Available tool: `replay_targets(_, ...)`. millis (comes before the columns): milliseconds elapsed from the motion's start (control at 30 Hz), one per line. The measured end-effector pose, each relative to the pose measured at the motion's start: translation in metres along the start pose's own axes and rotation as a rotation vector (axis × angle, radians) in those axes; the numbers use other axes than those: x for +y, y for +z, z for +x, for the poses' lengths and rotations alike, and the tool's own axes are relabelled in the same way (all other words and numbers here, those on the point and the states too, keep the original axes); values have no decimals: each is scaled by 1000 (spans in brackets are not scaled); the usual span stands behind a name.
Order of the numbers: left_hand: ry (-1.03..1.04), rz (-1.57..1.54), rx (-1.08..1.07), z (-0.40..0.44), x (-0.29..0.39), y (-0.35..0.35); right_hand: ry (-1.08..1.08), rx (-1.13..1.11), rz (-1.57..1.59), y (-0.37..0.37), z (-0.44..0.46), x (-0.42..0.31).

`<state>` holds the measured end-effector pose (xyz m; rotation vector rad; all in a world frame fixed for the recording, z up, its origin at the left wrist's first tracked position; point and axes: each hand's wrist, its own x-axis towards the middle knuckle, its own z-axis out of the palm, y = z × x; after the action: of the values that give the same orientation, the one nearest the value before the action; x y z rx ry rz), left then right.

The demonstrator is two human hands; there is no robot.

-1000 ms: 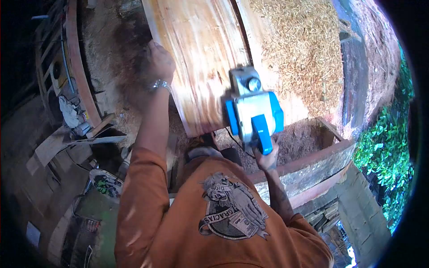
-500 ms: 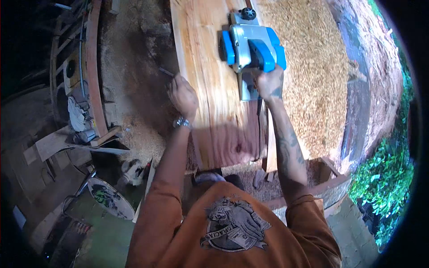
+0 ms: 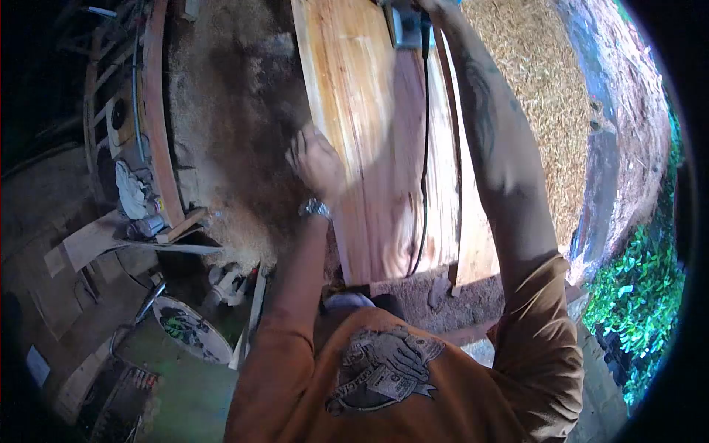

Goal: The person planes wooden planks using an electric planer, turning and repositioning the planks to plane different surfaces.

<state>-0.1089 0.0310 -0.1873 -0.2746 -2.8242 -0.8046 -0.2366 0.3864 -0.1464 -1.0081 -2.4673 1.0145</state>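
A wide wooden board (image 3: 362, 148) with reddish and pale streaks lies lengthwise in front of me. At the top edge of the view, my right hand (image 3: 440, 9) grips the rear of a blue and silver electric planer (image 3: 408, 33); most of the tool is cut off by the frame. Its black cord (image 3: 426, 148) trails down over the board. My left hand (image 3: 317, 161), with a metal watch (image 3: 315, 208) on the wrist, is at the board's left edge. Its fingers are curled, and whatever they may hold is hidden.
Wood shavings (image 3: 550, 96) cover the surface to the right. A narrower plank (image 3: 476, 255) lies beside the board. On the left are a dusty dark surface (image 3: 229, 133), a long wooden rail (image 3: 156, 111) and a round-topped stool (image 3: 192, 330). Green leaves (image 3: 635, 303) show at far right.
My right hand has pushed the planer forward along the board, mostly out of the top of view. The cord now stretches over the board. My left hand stays by the left edge.
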Motion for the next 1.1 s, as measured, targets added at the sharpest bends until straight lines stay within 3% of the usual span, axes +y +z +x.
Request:
replay_targets(100,15,-6,8,-1,-3,4,-77,-33,-34,-15,-39,15)
replay_targets(200,28,21,23,-7,-10,8,-409,36,-143,-24,-107,73)
replay_targets(233,23,31,35,-6,-10,9,-182,-164,-87,-68,-192,45)
replay_targets(267,14,16,27,-7,-10,9,-101,-198,17,-90,-247,33)
replay_targets(333,4,-15,18,-9,-10,8,-160,6,221,-113,-342,51)
replay_targets(367,25,10,4,-9,-9,7,94,-210,118,-130,-399,83)
replay_targets(433,63,34,7,-7,-17,11,388,-313,321,-172,-490,73)
replay_targets(600,34,87,-78,-9,-14,7,342,-262,289,-220,-662,129)
replay_targets(800,8,-68,-85,-10,-16,14,405,-277,289,-225,-643,104)
replay_targets(967,35,-160,-67,-5,-14,14,268,-221,282,-206,-594,108)
replay_targets(1100,7,-109,-54,-8,-11,13,412,-286,287,-197,-543,86)
